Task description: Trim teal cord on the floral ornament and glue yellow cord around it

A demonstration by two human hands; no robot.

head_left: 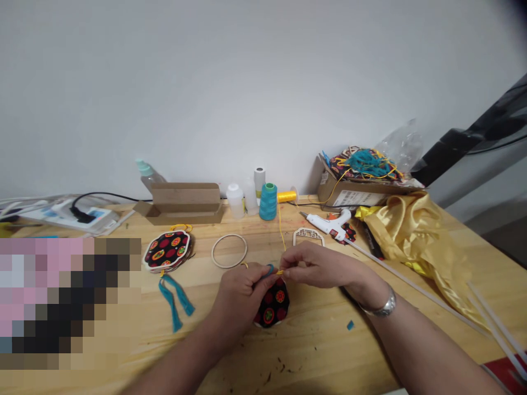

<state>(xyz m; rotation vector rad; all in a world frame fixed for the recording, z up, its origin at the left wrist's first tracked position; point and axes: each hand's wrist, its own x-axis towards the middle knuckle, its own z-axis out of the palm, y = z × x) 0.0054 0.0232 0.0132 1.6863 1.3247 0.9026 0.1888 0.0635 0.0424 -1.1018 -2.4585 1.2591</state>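
Observation:
My left hand [247, 288] is closed in a pinch over the upper edge of a black fabric ornament [269, 308] with red and orange flower motifs. A loop of teal thread [270, 269] shows at its fingertips. Just to the right, my right hand [309, 265] pinches a yellow cord [280, 272], its fingertips almost meeting those of my left. Yellow thread [282, 227] runs from a yellow spool [287, 196] at the back down toward my right hand. The fingers hide where cord, teal thread and ornament meet.
Finished-looking ornaments [168, 249] with teal tassels [176, 302] lie left, beside a wooden ring [229, 251]. A teal thread cone [268, 202], bottles [236, 200] and an open cardboard box [185, 204] stand along the wall. A glue gun [329, 224] and gold cloth [405, 236] lie right.

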